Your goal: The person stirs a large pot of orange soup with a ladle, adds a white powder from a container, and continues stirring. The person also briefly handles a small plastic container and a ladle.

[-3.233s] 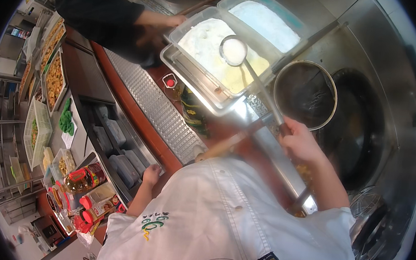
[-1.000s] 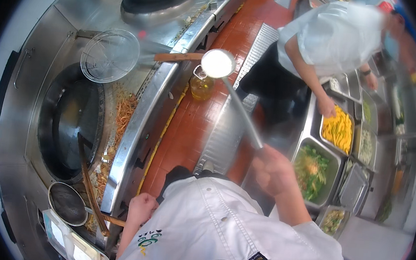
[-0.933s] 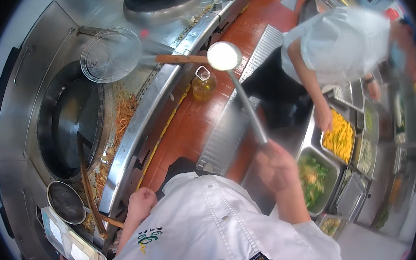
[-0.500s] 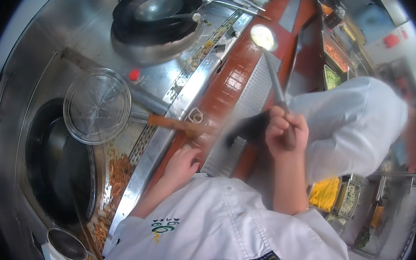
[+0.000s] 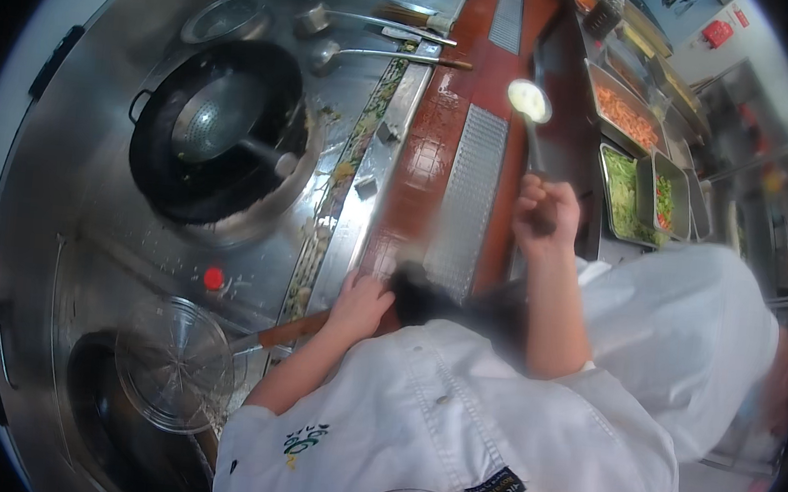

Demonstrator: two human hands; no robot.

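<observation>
My right hand (image 5: 549, 217) is wrapped round the handle of a ladle (image 5: 536, 146), which points away from me. A pale, bright shine fills its round bowl, so its contents cannot be made out. My left hand (image 5: 361, 304) rests at the stove's near edge with fingers loosely extended and nothing in them. Beside that forearm runs the wooden handle of a round wire strainer (image 5: 173, 364), which lies over a dark wok (image 5: 99, 398). Farther off, another black wok (image 5: 278, 77) holds a perforated scoop (image 5: 213, 122).
Metal trays of orange shreds (image 5: 621, 114) and green vegetables (image 5: 620, 181) stand at the right. A person in white clothing (image 5: 697, 319) is close on my right. Ladles (image 5: 383, 55) lie at the stove's far end. A red cap (image 5: 213, 277) sits on the steel top.
My view has shifted toward the far end and the trays. My right hand has carried the ladle forward, closer to the trays. My left hand stays by the stove's edge.
</observation>
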